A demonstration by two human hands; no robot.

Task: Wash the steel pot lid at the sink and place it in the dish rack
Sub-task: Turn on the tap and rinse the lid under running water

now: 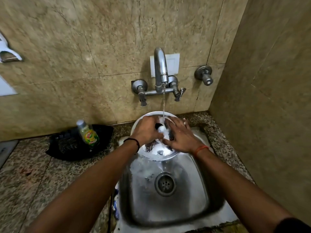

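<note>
The round steel pot lid (152, 156) is held over the back of the steel sink (198, 190), under the running tap (160, 68). Water falls onto its black knob, which is covered in white foam. My left hand (146, 130) grips the lid at the knob. Spread flat, my right hand (180, 136) presses its fingers on the lid's wet, soapy surface. Both hands hide most of the lid's middle. No dish rack is in view.
A green dish-soap bottle (88, 133) stands in a black tray (67, 147) on the granite counter left of the sink. Tiled walls close in behind and on the right. A spare wall valve (204, 75) sticks out right of the tap.
</note>
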